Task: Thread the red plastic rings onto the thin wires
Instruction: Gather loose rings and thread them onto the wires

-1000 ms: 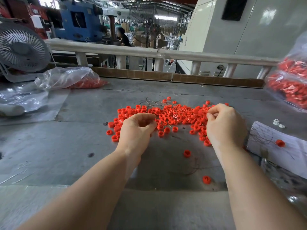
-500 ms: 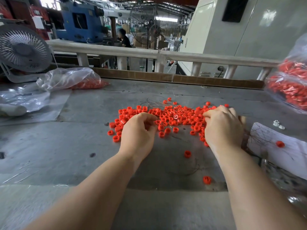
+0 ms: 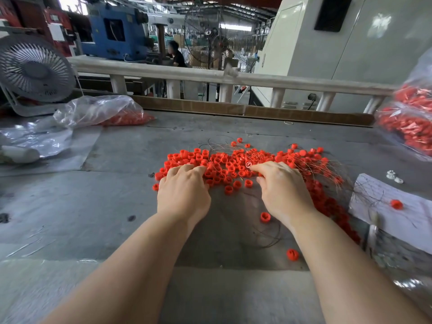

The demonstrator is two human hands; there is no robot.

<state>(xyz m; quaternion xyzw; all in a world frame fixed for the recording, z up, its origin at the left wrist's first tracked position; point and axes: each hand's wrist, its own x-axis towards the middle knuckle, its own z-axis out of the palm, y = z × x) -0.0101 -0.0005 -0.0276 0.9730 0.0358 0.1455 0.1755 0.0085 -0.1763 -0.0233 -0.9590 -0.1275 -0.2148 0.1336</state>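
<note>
Rings [image 3: 233, 163], prob. wires [image 3: 320, 169] ahead

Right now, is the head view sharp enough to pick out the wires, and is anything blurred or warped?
Head view: the red rings and both hands are sharp; the thin wires show only as faint strands. The bag of rings at the right edge is smeared. The railing bows from wide-angle distortion. Light is soft, with no harsh shadows.

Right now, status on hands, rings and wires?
Left hand and right hand both flat on the pile of red rings, fingers extended. Thin wires tangled through it, right side. No ring seen threaded.
</note>
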